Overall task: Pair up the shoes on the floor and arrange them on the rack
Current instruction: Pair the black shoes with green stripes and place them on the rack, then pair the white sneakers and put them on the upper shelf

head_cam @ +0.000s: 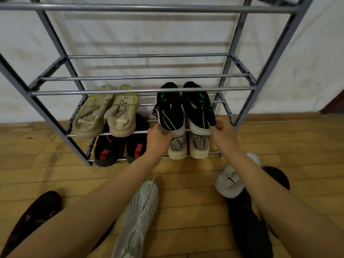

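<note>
Head view, looking down along two bare forearms stretched forward to the rack [143, 89]. Left hand [158, 136] at the end of an almost straight arm, fingers curled round the heel of the left green-striped shoe [168, 110]. Right hand [223, 129] level with it, gripping the heel of the right green-striped shoe [198, 110] with curled fingers. Hands apart, one to each shoe, both clamped on a heel at the front rail of the second shelf from the bottom, towards its right end. Both shoes lying on that shelf side by side, toes to the back, heels overhanging the front rail.

Counted on the rack: eight shoes, four pairs, on the two lowest shelves.
- Second shelf from the bottom: beige pair [123, 112] at the left end, green-striped pair at the right end.
- Bottom shelf: black pair with red patches [105, 151] under the beige pair, pale pair with printed heel tabs [176, 148] under the held shoes, heels at the front rail.

Counted on the wooden floor [186, 183]: four shoes plainly seen, none paired.
- Black shoe [37, 215] at the near left, outside the left forearm.
- White knitted shoe [139, 211] between the forearms.
- White shoe [229, 183] partly behind the right forearm.
- Long black shoe [247, 229] just below it, near the right forearm.

Further dark shapes behind both forearms, too hidden to count.
</note>
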### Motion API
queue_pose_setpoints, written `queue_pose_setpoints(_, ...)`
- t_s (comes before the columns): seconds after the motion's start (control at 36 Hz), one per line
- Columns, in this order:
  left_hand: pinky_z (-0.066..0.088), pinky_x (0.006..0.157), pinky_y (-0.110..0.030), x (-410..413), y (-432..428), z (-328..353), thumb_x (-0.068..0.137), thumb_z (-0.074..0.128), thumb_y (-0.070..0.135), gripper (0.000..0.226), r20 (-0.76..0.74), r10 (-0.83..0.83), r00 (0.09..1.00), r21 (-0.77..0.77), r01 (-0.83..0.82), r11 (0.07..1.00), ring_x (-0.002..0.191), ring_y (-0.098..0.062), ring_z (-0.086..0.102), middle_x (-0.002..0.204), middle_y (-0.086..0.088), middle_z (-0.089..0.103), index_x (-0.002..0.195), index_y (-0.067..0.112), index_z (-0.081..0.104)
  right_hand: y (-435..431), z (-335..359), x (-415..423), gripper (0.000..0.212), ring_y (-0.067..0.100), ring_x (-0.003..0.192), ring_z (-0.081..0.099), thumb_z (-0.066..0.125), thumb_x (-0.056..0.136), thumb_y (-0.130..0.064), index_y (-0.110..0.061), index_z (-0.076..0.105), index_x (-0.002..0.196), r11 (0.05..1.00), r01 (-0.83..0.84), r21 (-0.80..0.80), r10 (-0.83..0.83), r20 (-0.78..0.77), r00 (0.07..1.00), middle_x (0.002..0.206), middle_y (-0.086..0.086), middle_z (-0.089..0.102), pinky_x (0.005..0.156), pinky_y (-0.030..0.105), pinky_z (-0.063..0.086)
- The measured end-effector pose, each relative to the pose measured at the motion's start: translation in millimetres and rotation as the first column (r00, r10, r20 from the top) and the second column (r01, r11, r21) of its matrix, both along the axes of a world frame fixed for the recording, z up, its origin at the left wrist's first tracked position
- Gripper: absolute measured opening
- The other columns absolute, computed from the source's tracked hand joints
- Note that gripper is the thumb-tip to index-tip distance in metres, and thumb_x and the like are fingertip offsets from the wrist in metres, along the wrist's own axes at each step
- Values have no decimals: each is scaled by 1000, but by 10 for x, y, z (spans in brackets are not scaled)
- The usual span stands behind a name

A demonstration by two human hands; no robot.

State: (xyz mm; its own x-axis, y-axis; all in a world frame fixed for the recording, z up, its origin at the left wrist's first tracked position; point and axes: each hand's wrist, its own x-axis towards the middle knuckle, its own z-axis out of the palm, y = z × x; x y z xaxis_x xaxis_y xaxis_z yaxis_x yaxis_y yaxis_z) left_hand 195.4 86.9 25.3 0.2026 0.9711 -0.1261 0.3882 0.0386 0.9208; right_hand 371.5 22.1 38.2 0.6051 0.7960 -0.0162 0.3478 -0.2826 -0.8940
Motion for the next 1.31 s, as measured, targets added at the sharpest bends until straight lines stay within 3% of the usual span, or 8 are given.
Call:
queue_pose_setpoints(0.22, 25, 100, -18, 256, -766, -100, 87, 62, 7, 65, -158, -133, 978, 130, 154, 979, 132, -26, 32, 143, -14, 27, 142, 7, 28, -616, -146, 36, 34, 18, 117, 51, 49, 96, -10, -8, 50, 130, 999, -43, -30, 48, 193, 980, 127, 8, 55, 82, 12, 32)
queue_pose_setpoints(0.33, 32, 109, -32, 514, -1043, -264, 87, 61, 10, 63, -279, -322, 905, 63, 352, 934, 135, -31, 32, 145, -17, 27, 142, 5, 30, -993, -299, 192, 30, 23, 114, 51, 49, 95, -7, -4, 53, 125, 997, 11, -75, 7, 230, 973, 124, 13, 55, 86, 17, 32)
queue_pose_setpoints(0.44, 32, 99, -27, 803, -1214, -458, 90, 57, 13, 50, -396, -460, 795, -38, 486, 873, 131, -28, 34, 140, -17, 35, 135, 4, 40, -1322, -461, 436, 34, 22, 115, 50, 47, 96, -7, -6, 51, 130, 987, 58, -152, -21, 234, 972, 126, 12, 53, 85, 16, 32)
queue_pose_setpoints(0.58, 33, 103, -35, 1102, -1314, -714, 90, 54, 15, 56, -485, -541, 687, -147, 546, 825, 134, -33, 30, 144, -19, 37, 141, 5, 34, -1590, -747, 793, 38, 35, 115, 50, 54, 89, -11, -4, 52, 126, 937, 174, -303, -75, 312, 947, 122, 21, 55, 95, 38, 39)
queue_pose_setpoints(0.83, 35, 99, -31, 1391, -1388, -1000, 86, 60, 28, 70, -324, -483, 813, -282, 405, 870, 131, -31, 38, 147, -15, 33, 145, 8, 26, -1876, -1093, 1063, 74, 39, 138, 18, 59, 89, -34, -14, 17, 146, 712, 218, -667, -89, 223, 971, 149, 19, 20, 110, 55, 26)
queue_pose_setpoints(1.03, 43, 83, -30, 1451, -1368, -1156, 86, 65, 30, 61, -196, -385, 902, -327, 310, 893, 116, -27, 50, 138, -13, 41, 136, 11, 35, -2124, -1324, 1127, 109, 39, 134, 27, 76, 75, -38, -18, -1, 149, 656, 115, -746, -83, 80, 993, 151, 16, 5, 104, 45, 35)
queue_pose_setpoints(1.14, 50, 95, -41, 1434, -1344, -1136, 84, 68, 37, 53, -86, -319, 944, -415, 257, 873, 113, -25, 53, 126, -6, 49, 125, 13, 43, -2189, -1401, 1108, 114, 42, 134, 28, 79, 69, -40, -20, 0, 148, 632, 128, -764, -101, 82, 991, 150, 19, 10, 105, 47, 36)
queue_pose_setpoints(1.31, 54, 91, -43, 1416, -1311, -1165, 86, 65, 27, 44, -76, -257, 963, -453, 196, 870, 108, -24, 57, 121, -7, 55, 123, 15, 46, -2163, -1400, 1048, 107, 44, 128, 32, 78, 70, -35, -17, 5, 146, 686, 175, -706, -158, 91, 983, 143, 21, 21, 99, 48, 38)
